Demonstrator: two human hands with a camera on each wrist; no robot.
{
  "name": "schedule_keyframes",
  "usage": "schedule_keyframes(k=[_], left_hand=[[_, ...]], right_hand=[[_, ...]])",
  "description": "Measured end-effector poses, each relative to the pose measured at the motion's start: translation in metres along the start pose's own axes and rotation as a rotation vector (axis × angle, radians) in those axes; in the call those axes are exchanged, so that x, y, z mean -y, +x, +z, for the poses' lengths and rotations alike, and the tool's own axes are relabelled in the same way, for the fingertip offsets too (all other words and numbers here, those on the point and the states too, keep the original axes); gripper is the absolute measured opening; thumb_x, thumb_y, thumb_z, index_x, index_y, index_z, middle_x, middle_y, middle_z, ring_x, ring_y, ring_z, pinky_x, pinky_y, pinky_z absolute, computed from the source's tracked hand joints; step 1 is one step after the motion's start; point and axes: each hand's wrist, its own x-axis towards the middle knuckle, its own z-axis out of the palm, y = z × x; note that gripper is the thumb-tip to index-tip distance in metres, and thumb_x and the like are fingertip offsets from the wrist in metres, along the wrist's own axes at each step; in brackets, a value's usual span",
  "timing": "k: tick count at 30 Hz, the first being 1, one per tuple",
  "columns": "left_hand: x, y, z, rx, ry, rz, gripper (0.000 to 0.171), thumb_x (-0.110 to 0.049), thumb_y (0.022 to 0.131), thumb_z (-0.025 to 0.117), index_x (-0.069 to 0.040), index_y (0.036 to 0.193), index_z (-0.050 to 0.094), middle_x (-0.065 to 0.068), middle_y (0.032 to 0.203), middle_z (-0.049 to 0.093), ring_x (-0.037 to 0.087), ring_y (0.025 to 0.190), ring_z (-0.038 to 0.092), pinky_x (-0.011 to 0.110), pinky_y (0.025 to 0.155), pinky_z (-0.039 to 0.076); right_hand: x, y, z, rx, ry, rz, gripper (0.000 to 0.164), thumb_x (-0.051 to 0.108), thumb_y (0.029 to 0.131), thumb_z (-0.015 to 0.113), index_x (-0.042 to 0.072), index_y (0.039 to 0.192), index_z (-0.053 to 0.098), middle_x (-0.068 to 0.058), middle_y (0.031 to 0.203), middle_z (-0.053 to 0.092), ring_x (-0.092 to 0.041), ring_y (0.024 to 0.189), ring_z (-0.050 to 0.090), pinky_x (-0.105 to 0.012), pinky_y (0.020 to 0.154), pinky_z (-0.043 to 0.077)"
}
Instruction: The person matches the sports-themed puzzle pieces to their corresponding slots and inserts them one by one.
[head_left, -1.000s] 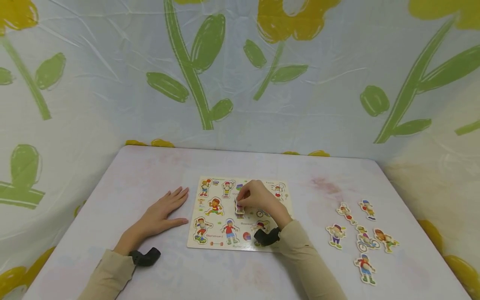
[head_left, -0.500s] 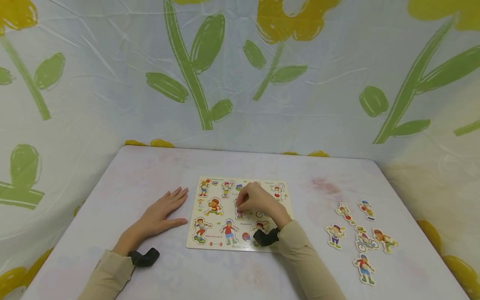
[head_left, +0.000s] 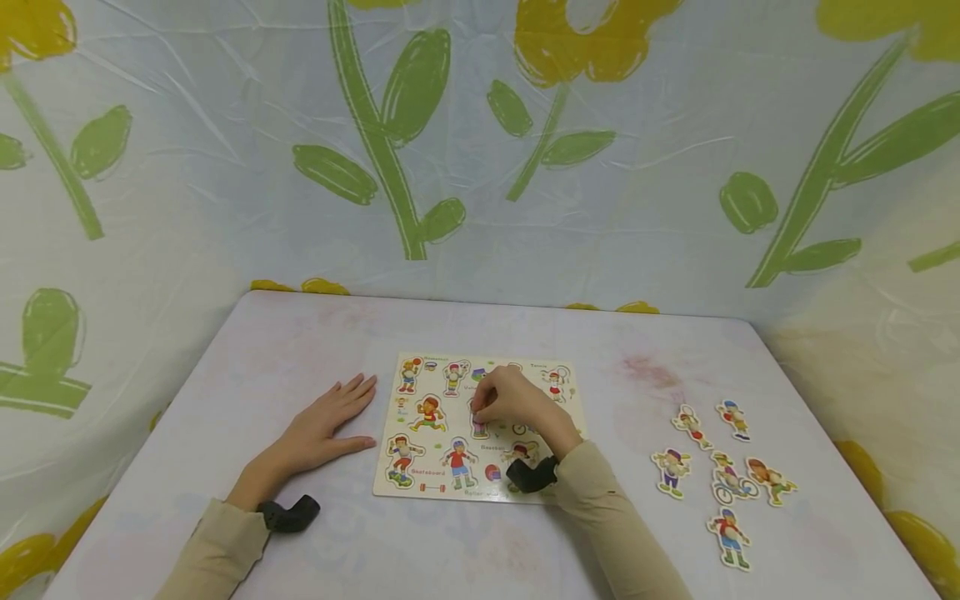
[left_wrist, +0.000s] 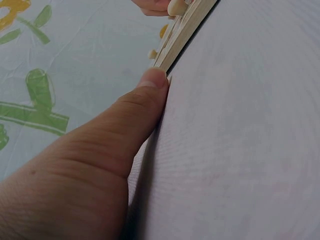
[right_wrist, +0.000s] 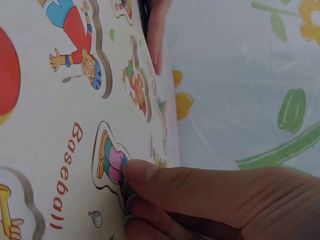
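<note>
On the puzzle board (head_left: 405,492), a figure piece (right_wrist: 114,165) is pinched by the right hand (head_left: 517,396), seemingly for alignment; left of the board, the left hand (head_left: 318,429) is laid flat; right of it, loose pieces (head_left: 727,479) are spread, probably for reach.

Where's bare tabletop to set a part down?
Table: strip beyond the board, gap between board and loose cutouts, front patch between left sleeve and right sleeve. Crowded: the cutout cluster; the board, where the right hand pinches a piece.
</note>
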Motion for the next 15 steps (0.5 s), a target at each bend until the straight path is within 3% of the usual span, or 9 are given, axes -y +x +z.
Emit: schedule_keyframes(k=[9,15], left_hand=[[-0.002,0.001,-0.002,0.007,0.000,0.009,0.089,-0.058,0.089,0.065,-0.006,0.154,0.035,0.004,0.162,0.027,0.029,0.150,0.019,0.051,0.121,0.015],[-0.010,0.005,-0.007,0.054,-0.081,0.016,0.097,-0.058,0.085,0.069,-0.006,0.156,0.030,0.006,0.163,0.024,0.032,0.150,0.016,0.053,0.121,0.014]], right_hand=[[0.003,-0.003,-0.005,0.004,0.005,0.007,0.006,0.006,0.084,0.078,0.009,0.080,0.074,0.003,0.079,0.066,-0.012,0.069,0.059,-0.026,0.064,0.052],[-0.001,-0.011,-0.018,-0.026,0.008,-0.046,0.006,0.014,0.090,0.074,0.009,0.087,0.074,0.002,0.081,0.067,-0.012,0.069,0.057,-0.028,0.064,0.051]])
